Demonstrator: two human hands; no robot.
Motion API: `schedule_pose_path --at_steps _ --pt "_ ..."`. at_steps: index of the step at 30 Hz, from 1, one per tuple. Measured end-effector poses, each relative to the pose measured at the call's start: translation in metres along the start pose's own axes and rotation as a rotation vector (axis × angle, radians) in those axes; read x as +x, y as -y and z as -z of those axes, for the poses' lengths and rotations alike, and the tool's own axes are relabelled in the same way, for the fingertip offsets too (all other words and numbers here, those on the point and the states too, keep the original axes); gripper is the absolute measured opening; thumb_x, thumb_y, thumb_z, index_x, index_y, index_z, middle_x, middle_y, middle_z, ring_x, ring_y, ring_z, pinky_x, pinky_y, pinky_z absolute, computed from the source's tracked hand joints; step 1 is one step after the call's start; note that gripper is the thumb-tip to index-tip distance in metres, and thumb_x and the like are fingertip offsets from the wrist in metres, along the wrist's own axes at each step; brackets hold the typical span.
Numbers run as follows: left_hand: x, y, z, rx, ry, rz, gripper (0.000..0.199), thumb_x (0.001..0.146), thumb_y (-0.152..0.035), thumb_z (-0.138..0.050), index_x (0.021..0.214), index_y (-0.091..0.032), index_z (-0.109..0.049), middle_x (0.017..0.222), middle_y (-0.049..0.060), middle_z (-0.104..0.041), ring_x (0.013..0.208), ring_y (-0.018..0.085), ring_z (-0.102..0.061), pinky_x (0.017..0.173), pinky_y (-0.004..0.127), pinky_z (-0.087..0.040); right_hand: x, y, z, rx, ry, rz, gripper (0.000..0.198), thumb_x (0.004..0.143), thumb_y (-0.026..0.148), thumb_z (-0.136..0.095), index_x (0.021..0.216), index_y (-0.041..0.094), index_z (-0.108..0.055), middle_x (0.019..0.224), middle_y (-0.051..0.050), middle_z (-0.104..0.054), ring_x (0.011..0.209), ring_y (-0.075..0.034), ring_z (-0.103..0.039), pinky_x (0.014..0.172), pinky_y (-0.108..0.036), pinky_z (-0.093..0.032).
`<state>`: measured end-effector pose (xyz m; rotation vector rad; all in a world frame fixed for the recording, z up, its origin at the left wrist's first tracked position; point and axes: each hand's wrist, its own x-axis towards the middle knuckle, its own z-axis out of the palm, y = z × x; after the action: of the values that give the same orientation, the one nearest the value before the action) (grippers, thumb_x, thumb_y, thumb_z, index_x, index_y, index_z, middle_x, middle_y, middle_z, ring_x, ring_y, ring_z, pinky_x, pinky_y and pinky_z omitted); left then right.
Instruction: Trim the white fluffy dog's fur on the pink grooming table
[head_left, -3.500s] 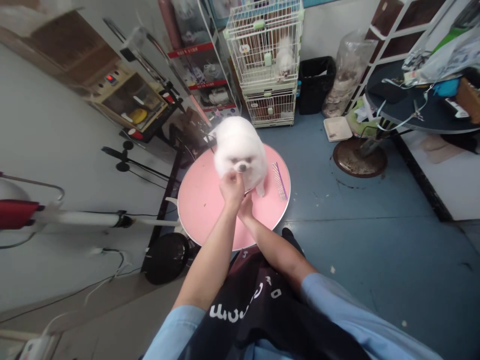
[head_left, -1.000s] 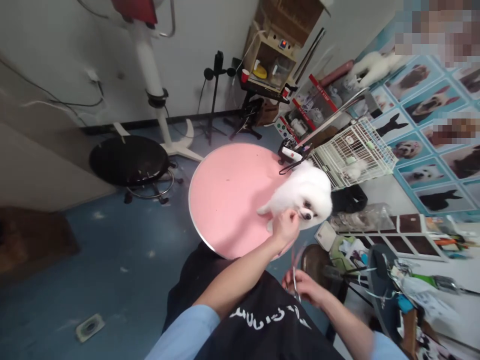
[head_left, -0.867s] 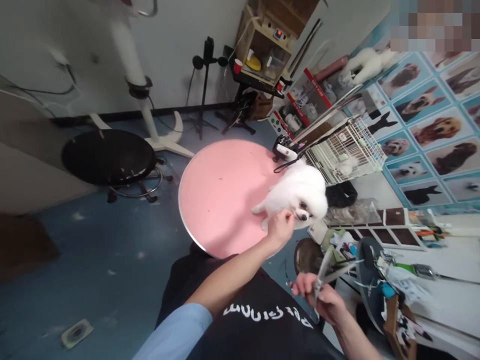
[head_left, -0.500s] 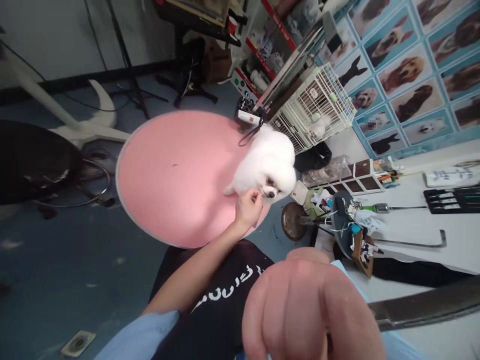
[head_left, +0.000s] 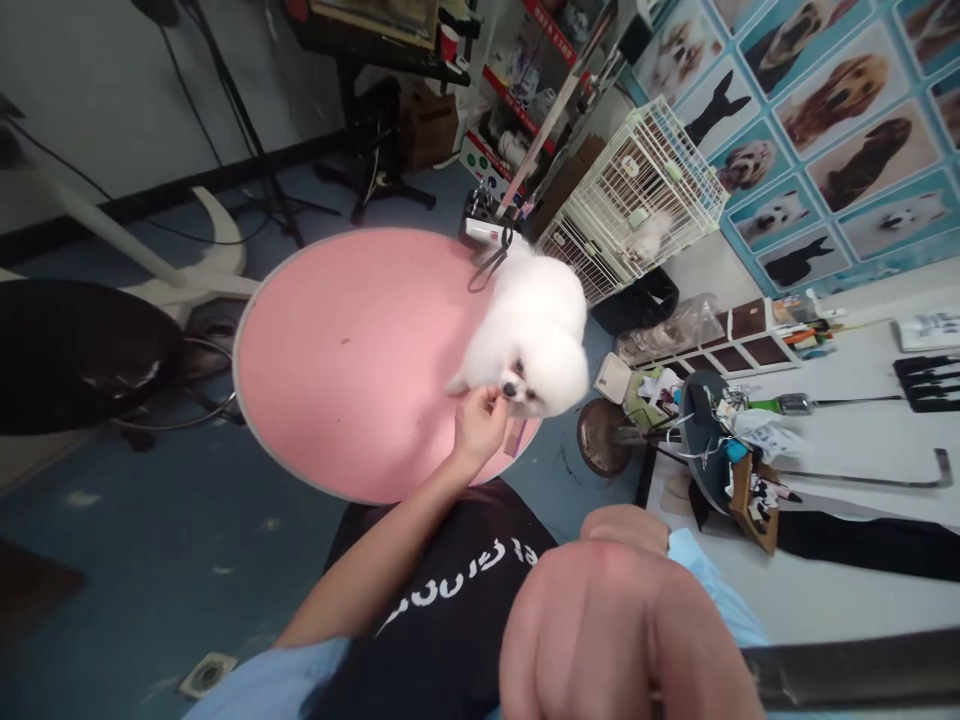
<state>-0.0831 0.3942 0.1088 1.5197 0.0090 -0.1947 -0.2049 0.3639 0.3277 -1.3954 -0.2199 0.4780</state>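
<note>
A fluffy white dog (head_left: 525,310) sits at the right side of a round pink table (head_left: 360,350). My left hand (head_left: 480,425) reaches out to its muzzle, thumb and fingers pinched together against the fur beside the mouth. Anything finer between those fingertips is too small to make out. Beside that hand, near the table's edge, lies a small comb (head_left: 514,437). My right hand (head_left: 622,620) is closed in a fist very close to the camera. From behind it a dark, blurred bar (head_left: 855,670) runs off to the right; its kind cannot be told.
White clippers (head_left: 485,232) with a black loop hang in a holder behind the dog. A wire cage (head_left: 637,195) holding a white animal stands beyond. A grey tray of supplies (head_left: 705,430) is at the right. A black stool (head_left: 82,355) stands left of the table.
The dog's head has turned and dipped leftward towards my left hand, which has shifted slightly left. The comb shows more fully now. My right hand remains closed and near the camera.
</note>
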Motion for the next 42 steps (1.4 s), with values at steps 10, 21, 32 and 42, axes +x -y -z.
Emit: schedule_pose_path --at_steps 10,21,32,42 --pt "-0.010 0.009 -0.021 0.230 -0.062 -0.177 0.011 0.079 -0.026 -0.056 0.071 -0.019 -0.059 0.067 0.001 -0.058 0.066 0.015 -0.055 0.060 0.025 -0.039 -0.016 -0.015 0.151 -0.436 -0.385 -0.348 0.038 0.091 0.055 -0.051 0.077 0.019 -0.051 0.071 0.001 -0.058 0.064 -0.011 -0.054 0.065 -0.027 -0.047" --pt "-0.013 -0.008 -0.043 0.252 -0.270 -0.445 0.021 0.083 -0.015 -0.054 0.063 -0.020 -0.051 0.060 -0.002 -0.051 0.055 0.011 -0.049 0.054 0.024 -0.035 0.053 0.071 0.256 -0.693 0.120 -0.881 0.042 0.069 0.031 -0.070 0.104 0.018 -0.051 0.097 -0.007 -0.066 0.082 -0.017 -0.065 0.068 -0.027 -0.048" --pt "-0.015 -0.021 -0.049 0.175 -0.207 -0.581 0.017 0.082 -0.012 -0.053 0.067 -0.019 -0.053 0.060 0.000 -0.057 0.056 0.011 -0.053 0.055 0.024 -0.038 0.116 0.115 0.219 -1.333 0.343 -0.995 0.019 0.067 0.024 -0.062 0.084 0.017 -0.058 0.071 0.000 -0.059 0.063 -0.013 -0.049 0.054 -0.024 -0.039" --pt "-0.019 -0.017 -0.046 0.172 -0.210 -0.586 0.020 0.081 -0.012 -0.050 0.063 -0.019 -0.052 0.057 0.000 -0.055 0.054 0.011 -0.051 0.053 0.025 -0.037 0.131 0.117 0.207 -1.405 0.389 -1.078 0.012 0.069 0.024 -0.060 0.079 0.018 -0.058 0.070 0.000 -0.056 0.062 -0.013 -0.048 0.053 -0.024 -0.036"
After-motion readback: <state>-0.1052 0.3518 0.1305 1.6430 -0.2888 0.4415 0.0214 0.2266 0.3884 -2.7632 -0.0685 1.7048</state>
